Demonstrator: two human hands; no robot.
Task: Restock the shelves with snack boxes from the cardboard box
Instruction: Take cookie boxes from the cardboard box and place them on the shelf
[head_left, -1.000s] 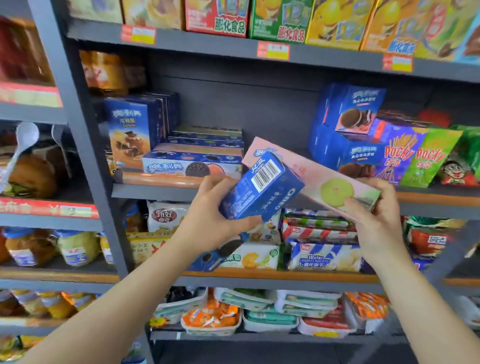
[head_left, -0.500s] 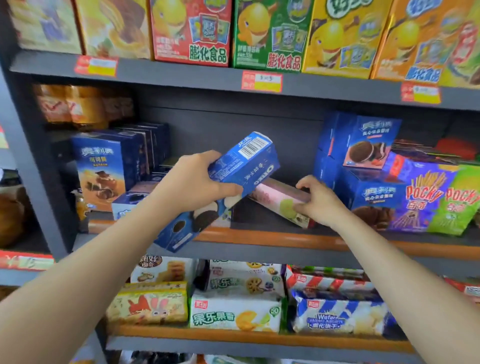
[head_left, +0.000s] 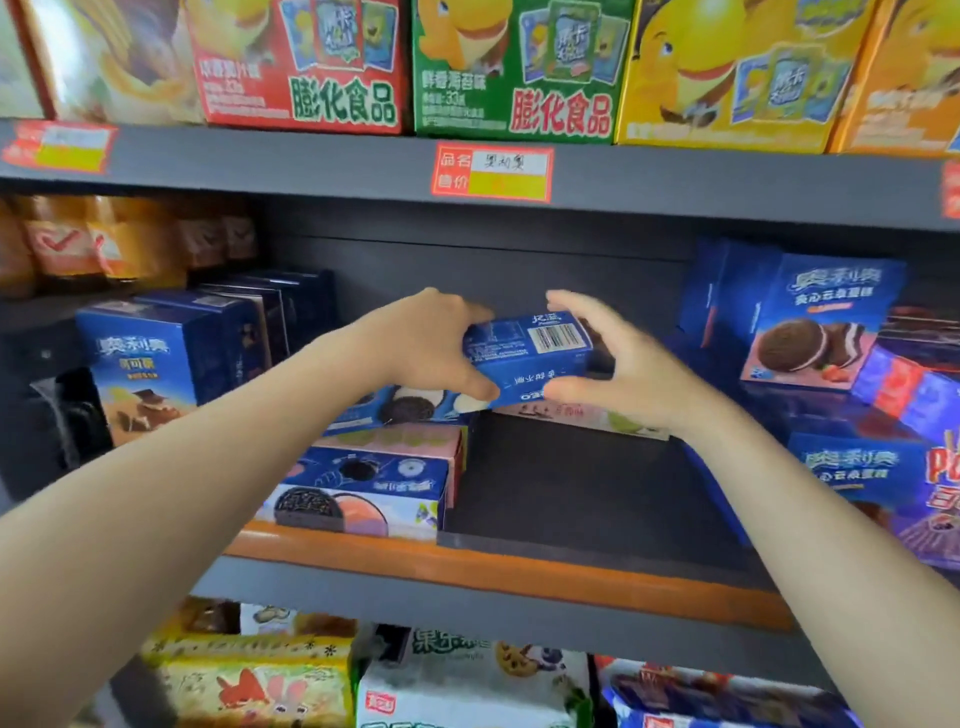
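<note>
I'm watching the blue Oreo box, tilted in mid-air half a second ago, now settling flat onto the pink box deep in the shelf. My left grip is clamping its end; my right grip is spreading open beside it, so this restock is nearly placed.

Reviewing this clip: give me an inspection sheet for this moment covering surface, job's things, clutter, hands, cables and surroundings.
Surface: dark middle shelf with an orange front strip, bare in the centre.
Job's things: blue cookie box, barcode end up, above a pink box lying flat at the back; cardboard box not in view.
Clutter: stack of flat cookie boxes left of the gap; upright blue boxes further left.
Hands: left hand grips the blue box; right hand at its right end, fingers spread.
Cables: nothing seen.
Surroundings: snack cartons on the shelf above, price label, more packs below.
</note>
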